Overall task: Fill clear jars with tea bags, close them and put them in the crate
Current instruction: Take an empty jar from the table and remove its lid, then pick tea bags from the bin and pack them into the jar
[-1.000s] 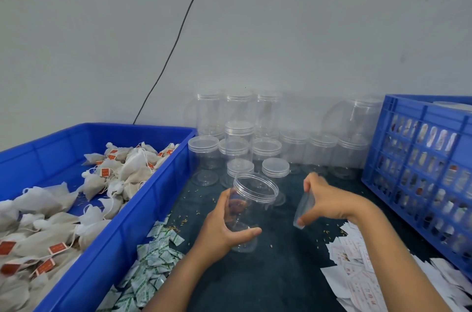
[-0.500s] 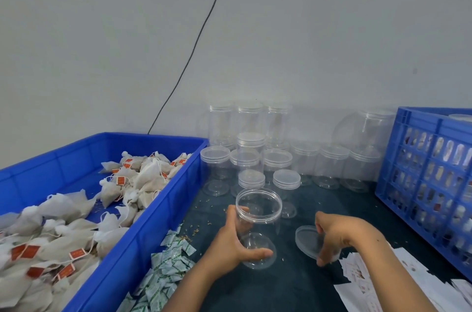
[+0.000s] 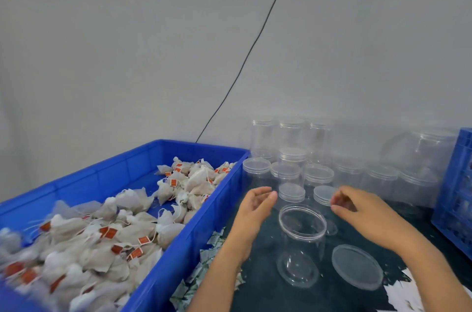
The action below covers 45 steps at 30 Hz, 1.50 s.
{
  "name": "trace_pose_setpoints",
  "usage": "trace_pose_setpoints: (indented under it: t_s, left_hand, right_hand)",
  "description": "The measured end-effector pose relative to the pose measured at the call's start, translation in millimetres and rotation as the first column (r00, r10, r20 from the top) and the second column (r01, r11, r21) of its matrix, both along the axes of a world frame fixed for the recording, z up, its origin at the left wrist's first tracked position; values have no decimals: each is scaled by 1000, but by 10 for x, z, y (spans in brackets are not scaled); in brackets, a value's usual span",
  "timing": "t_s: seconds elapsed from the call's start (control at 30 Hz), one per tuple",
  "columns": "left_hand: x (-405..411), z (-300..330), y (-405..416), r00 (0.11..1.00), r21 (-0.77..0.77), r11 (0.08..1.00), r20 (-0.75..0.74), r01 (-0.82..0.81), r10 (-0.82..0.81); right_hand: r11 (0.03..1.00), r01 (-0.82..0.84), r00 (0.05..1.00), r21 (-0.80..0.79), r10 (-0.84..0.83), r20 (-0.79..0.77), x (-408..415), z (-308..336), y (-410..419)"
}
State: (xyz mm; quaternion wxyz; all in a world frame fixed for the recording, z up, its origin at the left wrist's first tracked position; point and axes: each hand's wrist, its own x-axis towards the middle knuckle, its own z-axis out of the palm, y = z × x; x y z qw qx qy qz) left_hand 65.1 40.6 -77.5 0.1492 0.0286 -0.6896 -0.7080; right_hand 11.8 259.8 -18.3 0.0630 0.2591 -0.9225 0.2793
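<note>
An open clear jar [image 3: 301, 242] stands upright and empty on the dark table. Its clear lid [image 3: 357, 266] lies flat just to its right. My left hand [image 3: 255, 207] hovers left of the jar's rim, fingers loosely curled and apart, holding nothing. My right hand [image 3: 357, 207] hovers right of the rim, fingers also apart and empty. Neither hand touches the jar. A big blue bin [image 3: 194, 232] on the left holds several white tea bags [image 3: 107, 232] with orange tags. The blue slatted crate [image 3: 454, 199] shows at the right edge.
Several lidded clear jars [image 3: 316, 174] stand in rows against the wall behind my hands. Small green-white sachets [image 3: 212, 253] lie between the bin and the jar. White paper slips [image 3: 408, 294] lie at the bottom right. A black cable [image 3: 245, 61] runs up the wall.
My right hand put the lid down flat and lifted away. My left hand let go of the jar. Both now hover open above it; the view tilted up and left.
</note>
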Motion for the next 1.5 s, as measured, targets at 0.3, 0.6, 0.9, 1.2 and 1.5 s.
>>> trace_pose_setpoints:
  t_s: [0.3,0.6,0.9,1.2,1.5]
  left_hand:
    - [39,671,23,956,-413,902,293,124,3]
    - [469,940,-690,956,-831,543,246,121,163]
    - [1484,667,-2012,838,-913,337,361,229,410]
    - [1743,551,-1996,556,-642,172,745,747,370]
    - [1774,524,-2074,598,-666,-20,655,745,462]
  right_hand:
    - [924,-245,952,-293,286,108,394,68,-527]
    - [973,-78,995,-219,89,39,434,-37,-1078]
    - [843,-413,900,-344,436,-9,1100,69,-2116]
    - [852,-457,889,255,449,92,1392,-228,-2810]
    - [817,-372,890,441,449,-82,1376,-316,-2856]
